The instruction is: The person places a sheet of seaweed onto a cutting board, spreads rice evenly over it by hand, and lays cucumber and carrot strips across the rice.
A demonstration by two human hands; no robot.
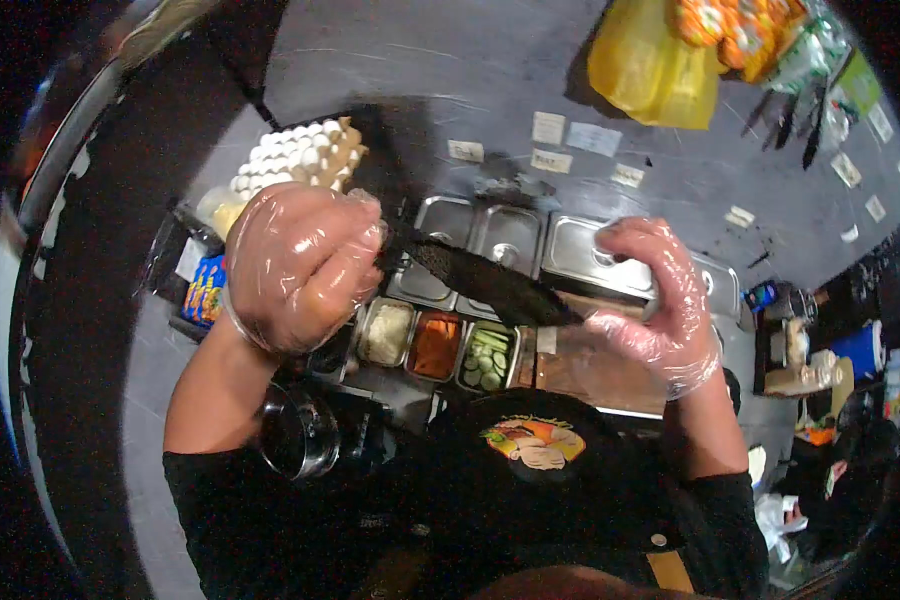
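My left hand [310, 265], in a clear plastic glove, is closed around the handle end of a dark knife [480, 280]. Its broad black blade slants down to the right, above the metal pans. At the blade's tip is the thumb of my right hand [660, 310], also gloved; whether they touch I cannot tell. The fingers of that hand curve apart from the thumb, with nothing gripped. Below the blade stand small pans of shredded white food [382, 333], orange strips [435, 345] and sliced cucumber [488, 357]. A brown cutting board [600, 375] lies below my right hand.
Lidded steel pans [585, 250] line the counter's far side. Stacked white eggs [295, 155] sit at the upper left, above a blue packet [205, 290]. A yellow bag [650, 70] hangs at the top near several dark utensils [815, 130]. A glass bowl [300, 435] is at lower left.
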